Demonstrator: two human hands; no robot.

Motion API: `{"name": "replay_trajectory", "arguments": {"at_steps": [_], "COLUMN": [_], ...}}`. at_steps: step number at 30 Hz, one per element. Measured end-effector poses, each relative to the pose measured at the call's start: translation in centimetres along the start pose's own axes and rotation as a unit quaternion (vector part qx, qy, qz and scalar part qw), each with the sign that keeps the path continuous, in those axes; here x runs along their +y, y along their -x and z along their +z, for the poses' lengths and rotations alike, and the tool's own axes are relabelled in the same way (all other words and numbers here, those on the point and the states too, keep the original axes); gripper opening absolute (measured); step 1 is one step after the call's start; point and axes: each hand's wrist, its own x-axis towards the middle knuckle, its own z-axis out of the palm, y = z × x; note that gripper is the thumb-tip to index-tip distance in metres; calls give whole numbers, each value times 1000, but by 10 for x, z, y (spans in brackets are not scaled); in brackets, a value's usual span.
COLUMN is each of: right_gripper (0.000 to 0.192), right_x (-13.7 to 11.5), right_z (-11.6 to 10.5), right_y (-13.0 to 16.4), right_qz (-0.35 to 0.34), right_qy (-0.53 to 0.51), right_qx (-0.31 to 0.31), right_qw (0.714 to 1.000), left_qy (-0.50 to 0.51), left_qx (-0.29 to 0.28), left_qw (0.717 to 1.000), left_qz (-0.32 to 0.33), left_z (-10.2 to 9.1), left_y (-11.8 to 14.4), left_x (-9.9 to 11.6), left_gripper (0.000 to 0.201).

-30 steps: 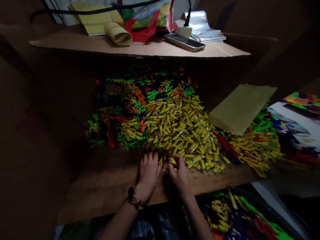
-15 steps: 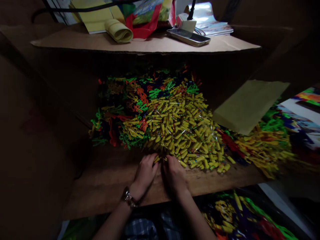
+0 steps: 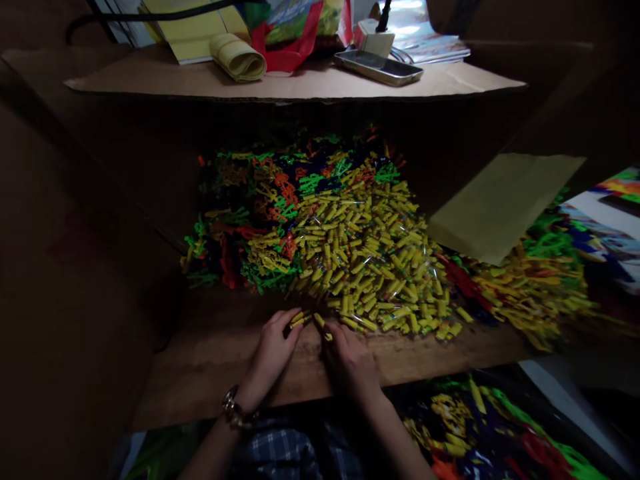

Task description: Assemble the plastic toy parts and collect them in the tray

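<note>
From the head camera, both hands rest at the near edge of a brown desk. The left hand has its grip curled round a few small yellow pieces at its fingertips. The right hand sits just beside it, its grip pinched on another yellow piece; how many it has hold of cannot be told in the dim light. A wristwatch sits on the left wrist.

Directly beyond both grips lies a big heap of yellow pieces, some in clear wrapping, touching the fingertips. Further beyond and to the left of the grips, green, orange and dark pieces are tangled together. Right of the grips, a yellow sheet lies over more mixed pieces.

Far beyond the grips, a cardboard shelf carries a phone, a rolled yellow paper and printed booklets. Below the right grip, more coloured pieces lie lower down.
</note>
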Motion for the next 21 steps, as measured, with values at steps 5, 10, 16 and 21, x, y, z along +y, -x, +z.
{"name": "replay_trajectory", "arguments": {"at_steps": [5, 10, 16, 21], "right_gripper": [33, 29, 27, 21], "right_x": [-1, -10, -16, -10], "right_z": [-2, -5, 2, -4], "right_y": [-2, 1, 2, 7], "right_qz": [11, -25, 2, 20], "right_qy": [-27, -83, -57, -94], "right_qx": [-5, -7, 2, 46], "right_qw": [1000, 996, 998, 994], "left_qy": [8, 49, 69, 159], "left_qx": [-15, -87, -192, -238], "left_qw": [1000, 995, 978, 953], "left_qz": [-9, -24, -31, -101], "left_z": [-1, -4, -5, -16], "left_y": [2, 6, 11, 14], "left_x": [-1, 4, 14, 28], "left_gripper": [26, 27, 26, 38]}}
